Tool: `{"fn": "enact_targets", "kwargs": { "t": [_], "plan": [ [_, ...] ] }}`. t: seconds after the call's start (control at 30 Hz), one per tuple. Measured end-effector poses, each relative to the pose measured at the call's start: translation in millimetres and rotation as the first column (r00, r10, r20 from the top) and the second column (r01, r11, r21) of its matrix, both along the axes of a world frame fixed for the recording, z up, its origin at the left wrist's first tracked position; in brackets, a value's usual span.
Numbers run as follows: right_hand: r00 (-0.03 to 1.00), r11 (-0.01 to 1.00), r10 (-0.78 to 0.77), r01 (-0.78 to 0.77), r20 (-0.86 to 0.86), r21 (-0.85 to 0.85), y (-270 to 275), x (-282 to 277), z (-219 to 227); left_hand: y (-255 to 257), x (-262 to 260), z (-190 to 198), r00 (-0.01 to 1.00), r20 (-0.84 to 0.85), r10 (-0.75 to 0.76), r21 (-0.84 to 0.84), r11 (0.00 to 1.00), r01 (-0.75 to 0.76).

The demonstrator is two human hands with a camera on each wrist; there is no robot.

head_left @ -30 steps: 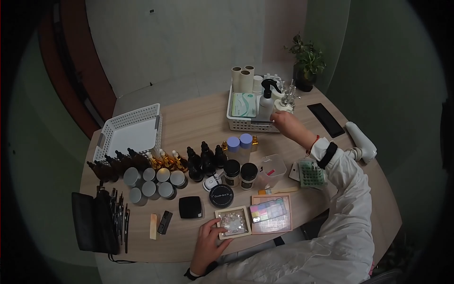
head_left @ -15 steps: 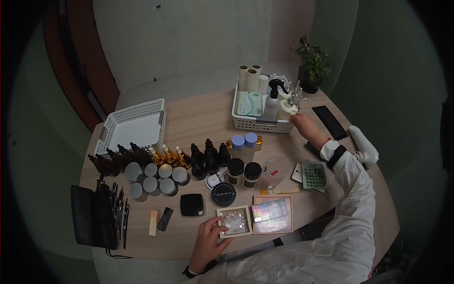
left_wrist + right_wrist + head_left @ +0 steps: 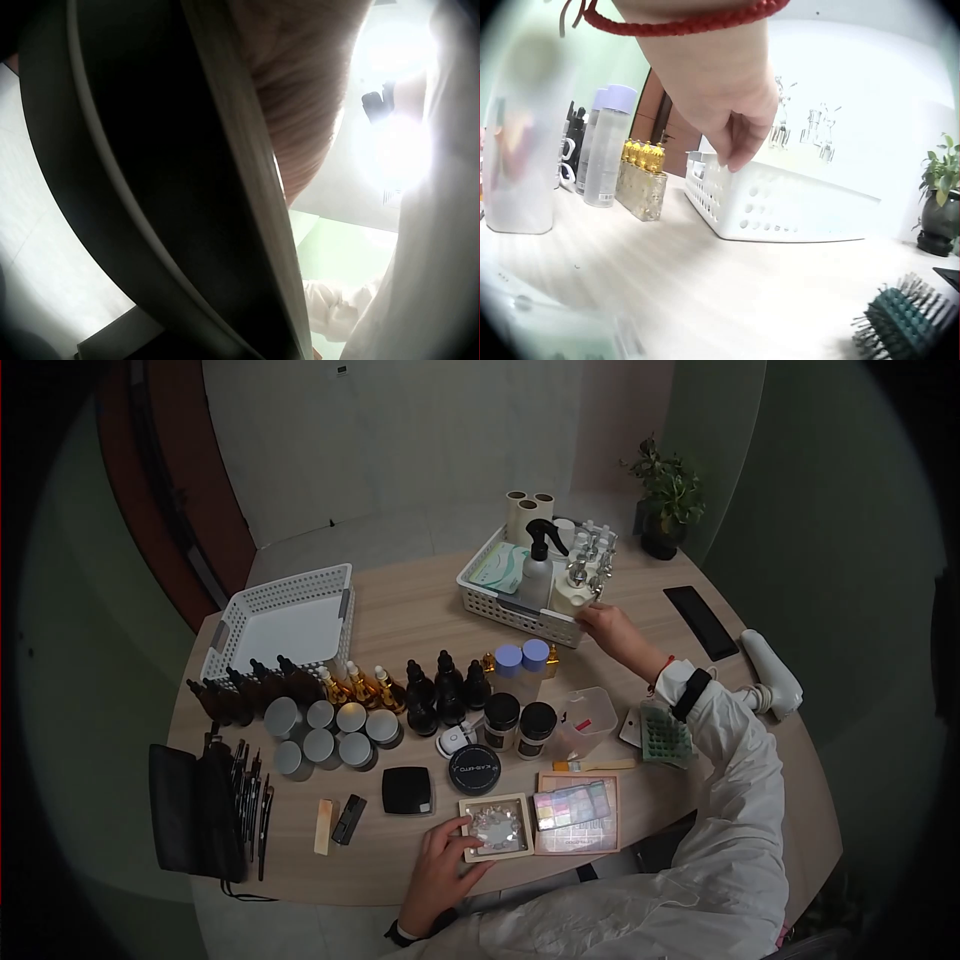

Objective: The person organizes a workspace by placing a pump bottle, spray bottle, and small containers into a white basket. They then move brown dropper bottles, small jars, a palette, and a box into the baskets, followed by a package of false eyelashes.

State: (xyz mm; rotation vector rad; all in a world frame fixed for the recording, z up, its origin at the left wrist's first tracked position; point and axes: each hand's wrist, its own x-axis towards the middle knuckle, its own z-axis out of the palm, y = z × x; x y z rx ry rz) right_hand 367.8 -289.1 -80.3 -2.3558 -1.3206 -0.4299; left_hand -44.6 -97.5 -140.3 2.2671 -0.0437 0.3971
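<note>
My right hand [image 3: 607,628] pinches the near right corner of a white perforated basket [image 3: 802,210], which stands turned at an angle on the table. Inside it are a spray bottle [image 3: 537,575] with a black trigger head, cream rolls [image 3: 527,515], a green and white box [image 3: 498,568] and cream pump bottles [image 3: 570,598]. At the front of the table, my left hand [image 3: 437,870] rests with relaxed fingers on the left side of a square, light-framed case [image 3: 495,828] with shiny pieces in it. The left wrist view shows mostly the tabletop edge and the heel of that hand.
Left of my right hand stand lilac-capped bottles [image 3: 508,659] and a clear tub [image 3: 590,710]. Dark dropper bottles [image 3: 448,685] and silver-lidded jars [image 3: 319,745] fill the middle left. Another white basket [image 3: 290,635] is behind them. A hairbrush [image 3: 904,319] lies on the right.
My right hand has shifted along the basket's front to its near right corner. The basket has turned and moved a little left. My left hand stays on the square case.
</note>
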Motion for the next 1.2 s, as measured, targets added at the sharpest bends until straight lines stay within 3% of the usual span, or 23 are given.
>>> {"fn": "enact_targets", "kwargs": {
  "t": [0.13,0.27,0.33,0.43,0.53,0.67,0.73,0.8,0.87,0.93,1.07,1.13,1.2],
  "plan": [
    [0.986,0.985,0.165,-0.163,-0.024,0.061,24,-3,0,0,-1,-2,1.000,-0.019,-0.004,-0.039,0.999,0.003],
    [0.978,0.979,0.201,-0.199,-0.051,0.045,43,-17,9,0,-1,-2,0.999,-0.032,-0.006,-0.054,0.999,0.004],
    [0.956,0.978,0.211,-0.206,-0.202,0.043,51,-21,11,0,-1,-1,0.999,-0.034,-0.006,-0.054,0.999,0.004],
    [0.934,0.958,0.287,-0.281,-0.212,0.060,61,-21,12,0,0,-1,1.000,-0.021,-0.006,-0.043,0.999,0.005],
    [0.919,0.961,0.276,-0.260,-0.281,0.092,66,-27,18,0,0,-1,1.000,-0.006,-0.005,-0.032,0.999,0.005],
    [0.933,0.940,0.339,-0.342,-0.124,-0.005,43,-8,31,0,0,0,1.000,-0.006,-0.003,-0.037,0.999,0.003],
    [0.966,0.966,0.247,-0.252,-0.078,-0.064,17,19,28,1,0,-1,1.000,-0.013,-0.002,-0.055,0.999,0.001],
    [0.996,0.996,-0.084,0.084,0.029,0.012,-8,46,25,0,2,-2,1.000,-0.017,-0.015,-0.079,0.997,0.014],
    [0.990,0.995,-0.096,0.092,0.101,0.046,-20,60,23,1,1,0,1.000,-0.023,-0.011,-0.024,1.000,0.010],
    [0.992,0.997,-0.024,0.033,0.121,-0.069,-25,80,14,1,1,1,1.000,-0.025,-0.010,-0.028,1.000,0.009],
    [0.995,0.994,0.005,0.007,0.103,-0.111,-18,100,0,1,1,0,1.000,-0.030,-0.005,-0.073,0.997,0.002],
    [0.985,0.987,-0.121,0.133,0.127,-0.091,-11,105,-4,0,0,0,0.999,-0.032,0.000,-0.073,0.997,-0.002],
    [0.982,0.991,-0.131,0.132,0.134,0.006,-6,105,-5,1,1,0,0.999,-0.032,0.000,-0.074,0.997,-0.002]
  ]
}}
